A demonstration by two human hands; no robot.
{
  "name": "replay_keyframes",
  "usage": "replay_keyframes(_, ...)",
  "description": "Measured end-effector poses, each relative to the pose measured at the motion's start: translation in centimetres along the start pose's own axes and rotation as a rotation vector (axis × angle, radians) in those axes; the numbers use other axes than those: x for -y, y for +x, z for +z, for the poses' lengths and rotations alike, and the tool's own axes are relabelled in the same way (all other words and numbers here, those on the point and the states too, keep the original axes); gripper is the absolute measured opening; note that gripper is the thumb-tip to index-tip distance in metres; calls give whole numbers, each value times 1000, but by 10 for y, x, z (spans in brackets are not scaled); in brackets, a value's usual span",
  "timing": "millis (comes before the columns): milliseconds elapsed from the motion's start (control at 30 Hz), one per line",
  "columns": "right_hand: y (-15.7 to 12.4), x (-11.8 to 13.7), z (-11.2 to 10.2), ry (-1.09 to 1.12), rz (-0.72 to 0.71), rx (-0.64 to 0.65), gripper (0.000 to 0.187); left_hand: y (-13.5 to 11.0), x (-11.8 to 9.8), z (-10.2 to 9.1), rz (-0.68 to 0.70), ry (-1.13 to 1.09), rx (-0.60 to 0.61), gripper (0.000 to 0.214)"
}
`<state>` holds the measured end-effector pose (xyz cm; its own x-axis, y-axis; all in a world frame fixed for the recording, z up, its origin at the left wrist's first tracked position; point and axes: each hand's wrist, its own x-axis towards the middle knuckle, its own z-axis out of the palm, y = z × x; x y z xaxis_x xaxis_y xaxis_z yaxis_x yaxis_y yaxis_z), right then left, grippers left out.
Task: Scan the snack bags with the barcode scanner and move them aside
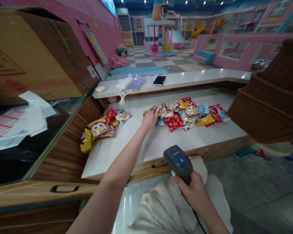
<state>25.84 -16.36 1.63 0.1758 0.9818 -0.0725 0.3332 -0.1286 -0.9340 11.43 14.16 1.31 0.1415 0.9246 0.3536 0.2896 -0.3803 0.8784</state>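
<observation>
Snack packets in two heaps on the white bench
Left hand rests loosely curled at the larger heap's near edge, touching packets, gripping none that shows; right hand closes round a black barcode scanner, its blue light lit, above white cloth

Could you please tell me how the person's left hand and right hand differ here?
The left hand lies open on the white counter, fingertips at a snack packet, while the right hand is closed around a black barcode scanner. The left hand reaches far forward; the right hand is low, above white cloth. A ring shows on the left hand, not the right hand. Both hands are bare.
</observation>
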Motion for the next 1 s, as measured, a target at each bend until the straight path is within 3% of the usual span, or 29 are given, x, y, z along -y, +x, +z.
replay_keyframes(167,1,2,0,-28,-1,10,24,-13,18,-40,56,73,-145,42)
replay_keyframes(333,2,4,5,-12,-4,33,22,-13,56,-102,-107,632,-222,70)
replay_keyframes(467,3,5,7,5,-3,27,20,-11,75,-131,-226,939,-173,71)
replay_keyframes(600,3,4,7,-12,-6,15,20,-22,77,-131,-149,880,-109,60)
replay_keyframes(733,1,4,6,-21,-3,13,21,-53,64,-115,-71,514,-59,52)
replay_keyframes(867,1,3,4,-28,-16,9,21,-94,43,-102,-111,71,-79,52)
replay_keyframes(1000,0,2,3,-22,-26,23,18,-126,27,-98,-133,-27,-40,52)
